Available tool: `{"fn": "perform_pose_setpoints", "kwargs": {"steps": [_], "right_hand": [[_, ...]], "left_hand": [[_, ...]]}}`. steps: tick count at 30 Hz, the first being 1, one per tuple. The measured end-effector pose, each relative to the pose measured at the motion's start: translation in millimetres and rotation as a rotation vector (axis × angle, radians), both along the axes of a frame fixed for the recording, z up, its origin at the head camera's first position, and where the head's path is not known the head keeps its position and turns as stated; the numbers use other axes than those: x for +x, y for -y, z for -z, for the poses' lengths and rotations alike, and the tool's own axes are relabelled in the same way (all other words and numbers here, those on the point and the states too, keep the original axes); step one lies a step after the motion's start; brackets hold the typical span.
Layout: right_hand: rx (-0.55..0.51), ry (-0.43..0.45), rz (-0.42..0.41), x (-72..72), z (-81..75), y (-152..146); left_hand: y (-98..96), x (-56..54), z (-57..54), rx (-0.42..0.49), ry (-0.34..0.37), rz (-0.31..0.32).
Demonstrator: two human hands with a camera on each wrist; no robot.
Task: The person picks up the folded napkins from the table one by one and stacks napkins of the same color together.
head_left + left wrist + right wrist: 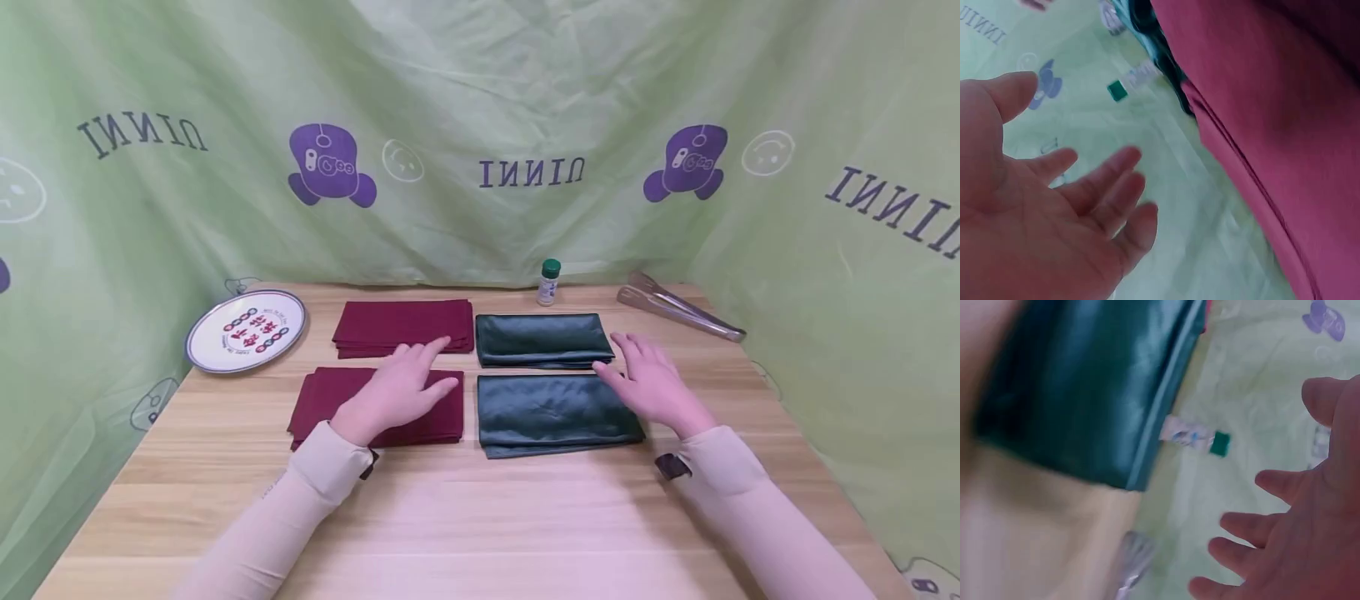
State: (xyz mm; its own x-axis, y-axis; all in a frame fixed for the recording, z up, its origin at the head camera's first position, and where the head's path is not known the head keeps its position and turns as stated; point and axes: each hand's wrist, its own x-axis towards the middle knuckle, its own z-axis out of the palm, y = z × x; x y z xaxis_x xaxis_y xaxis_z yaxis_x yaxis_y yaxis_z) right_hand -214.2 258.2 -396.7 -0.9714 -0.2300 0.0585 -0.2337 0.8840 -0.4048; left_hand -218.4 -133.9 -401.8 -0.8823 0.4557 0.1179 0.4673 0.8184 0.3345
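Two folded dark red cloths lie one behind the other, a back red cloth [401, 323] and a front red cloth [322, 408]. To their right are a back dark green cloth [543, 337] and a front dark green cloth [555, 412], both folded and shiny. My left hand [397, 392] hovers over the front red cloth, fingers spread and holding nothing; its palm also shows in the left wrist view. Over the right end of the green cloths is my right hand [652, 379], fingers apart and nothing in it. Part of the front green cloth is hidden behind it.
A white plate [210, 337] with red lettering sits at the back left. Behind the green cloths stands a small green-capped bottle [548, 287]. Metal tongs [678, 308] lie at the back right. A green printed curtain [450, 225] encloses the wooden table [480, 525].
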Motion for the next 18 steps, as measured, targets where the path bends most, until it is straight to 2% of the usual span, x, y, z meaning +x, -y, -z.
{"fn": "perform_pose_setpoints", "kwargs": {"steps": [4, 8, 11, 15, 18], "right_hand": [[-0.026, 0.083, -0.014, 5.5, 12.9, -16], [-0.059, 0.127, -0.032, 10.4, 26.2, -27], [-0.086, 0.150, -0.048, 13.8, 34.4, -29], [-0.075, 0.155, -0.054, 18.2, 41.0, -27], [-0.057, 0.144, -0.053, 21.1, 42.4, -24]], "left_hand": [[-16.1, 3.4, 5.8, 0.079, 0.073, 0.081], [-32.5, 4.1, 13.0, 0.105, 0.143, 0.160], [-42.2, 6.4, 17.2, 0.064, 0.155, 0.158], [-52.5, 11.7, 22.3, -0.060, 0.115, 0.117], [-59.2, 16.1, 25.9, -0.122, 0.154, 0.104]]}}
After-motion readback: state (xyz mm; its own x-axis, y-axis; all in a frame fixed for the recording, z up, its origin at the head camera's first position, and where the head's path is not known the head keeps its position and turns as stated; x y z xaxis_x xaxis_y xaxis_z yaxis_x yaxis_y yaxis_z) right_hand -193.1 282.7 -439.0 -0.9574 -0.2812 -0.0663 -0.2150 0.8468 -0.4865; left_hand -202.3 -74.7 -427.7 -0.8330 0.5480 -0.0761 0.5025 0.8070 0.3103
